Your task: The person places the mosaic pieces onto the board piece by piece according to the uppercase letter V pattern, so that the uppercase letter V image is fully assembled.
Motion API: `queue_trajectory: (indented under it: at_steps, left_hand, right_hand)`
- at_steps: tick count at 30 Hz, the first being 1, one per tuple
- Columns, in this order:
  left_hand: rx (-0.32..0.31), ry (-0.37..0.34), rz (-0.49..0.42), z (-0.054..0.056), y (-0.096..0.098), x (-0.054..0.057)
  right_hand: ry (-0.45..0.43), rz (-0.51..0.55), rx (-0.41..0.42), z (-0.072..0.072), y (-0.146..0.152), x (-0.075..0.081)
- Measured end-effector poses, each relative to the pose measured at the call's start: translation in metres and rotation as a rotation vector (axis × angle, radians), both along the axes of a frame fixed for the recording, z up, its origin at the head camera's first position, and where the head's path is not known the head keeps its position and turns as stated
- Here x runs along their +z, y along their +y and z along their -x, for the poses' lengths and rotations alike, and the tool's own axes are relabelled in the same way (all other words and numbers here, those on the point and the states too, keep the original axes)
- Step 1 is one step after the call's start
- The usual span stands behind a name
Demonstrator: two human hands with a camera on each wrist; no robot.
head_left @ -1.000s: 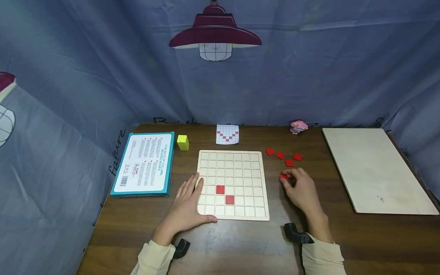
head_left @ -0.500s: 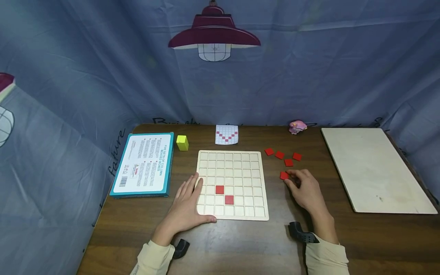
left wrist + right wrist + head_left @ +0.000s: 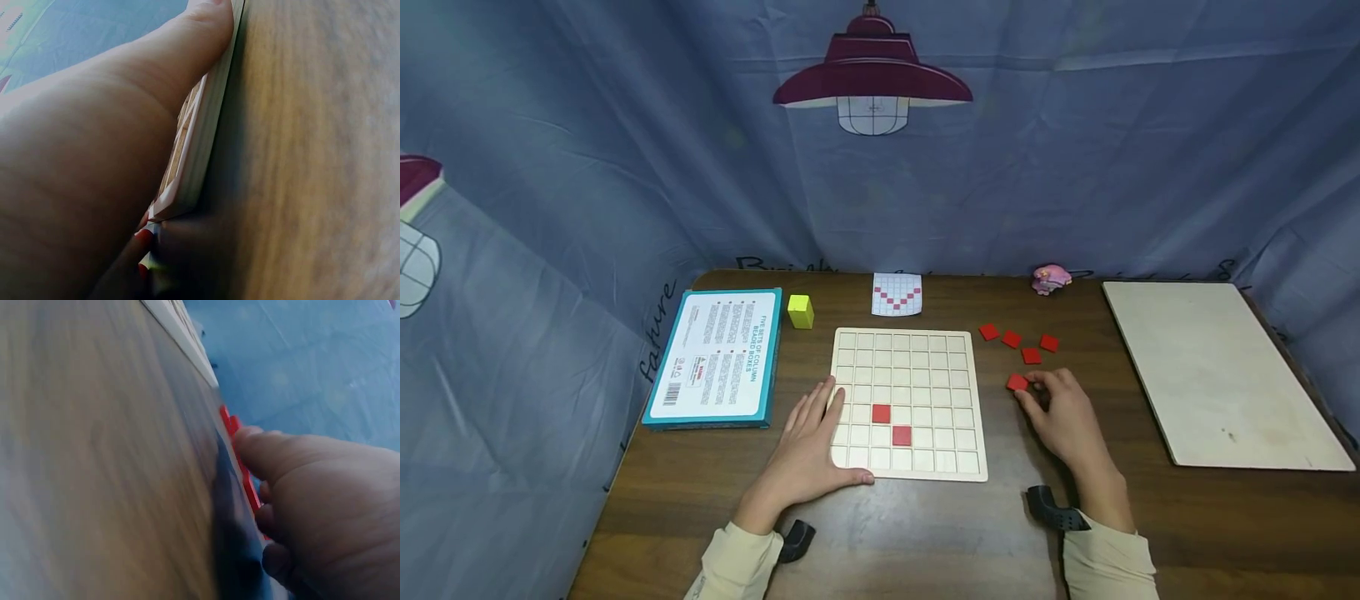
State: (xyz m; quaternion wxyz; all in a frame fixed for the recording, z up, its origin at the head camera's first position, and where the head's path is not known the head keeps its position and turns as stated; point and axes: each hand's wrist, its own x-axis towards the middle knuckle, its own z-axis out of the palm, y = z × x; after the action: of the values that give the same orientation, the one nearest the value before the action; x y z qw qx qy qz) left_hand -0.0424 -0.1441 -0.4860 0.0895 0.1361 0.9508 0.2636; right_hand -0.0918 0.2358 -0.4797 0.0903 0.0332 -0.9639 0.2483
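A pale gridded board lies mid-table in the head view, with two red tiles set diagonally in its squares. My left hand rests at the board's lower left corner, fingers spread along the left side and thumb at the near edge. To the right of the board, my right hand pinches a red square tile between thumb and forefinger, low over the table. Several other red tiles lie loose just beyond that hand. In the right wrist view, the thumb overlaps the red tiles.
Behind the board lies a small card with a red V-shaped pattern on a grid. A blue-edged box and a yellow block are at the left. A pink figurine stands at the back, and a large white panel lies at right.
The right hand's fingertips moved off the nearest red tile to the right, then came back to its edge. That tile shifted slightly left. The left hand and board stay put.
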Motion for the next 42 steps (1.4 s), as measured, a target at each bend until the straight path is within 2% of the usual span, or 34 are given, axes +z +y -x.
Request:
queue_trajectory:
  at_steps: [6, 13, 22, 27, 31, 34, 42]
  left_hand:
    - [-0.006, -0.015, 0.007, 0.0, 0.0, 0.001]
    - [-0.001, -0.021, 0.011, 0.0, 0.0, 0.0]
    - [-0.009, -0.047, 0.041, 0.0, -0.003, 0.001]
    - [-0.012, -0.037, 0.05, 0.002, -0.002, 0.0]
    - [-0.013, -0.002, 0.048, 0.002, 0.0, 0.0]
    - [-0.015, 0.028, 0.036, 0.001, 0.0, 0.001]
    - [-0.016, 0.019, 0.053, -0.001, 0.001, 0.003]
  right_hand:
    - [0.007, 0.046, 0.049, 0.001, -0.022, -0.002]
    - [0.015, 0.085, 0.158, 0.0, -0.06, 0.004]
    - [0.038, 0.076, 0.312, 0.0, -0.12, 0.012]
    - [-0.002, 0.061, 0.348, 0.002, -0.153, 0.012]
    - [0.01, 0.03, 0.379, 0.006, -0.172, 0.009]
    - [0.02, 0.0, 0.382, 0.008, -0.18, 0.007]
    - [-0.002, -0.051, 0.367, 0.01, -0.186, 0.005]
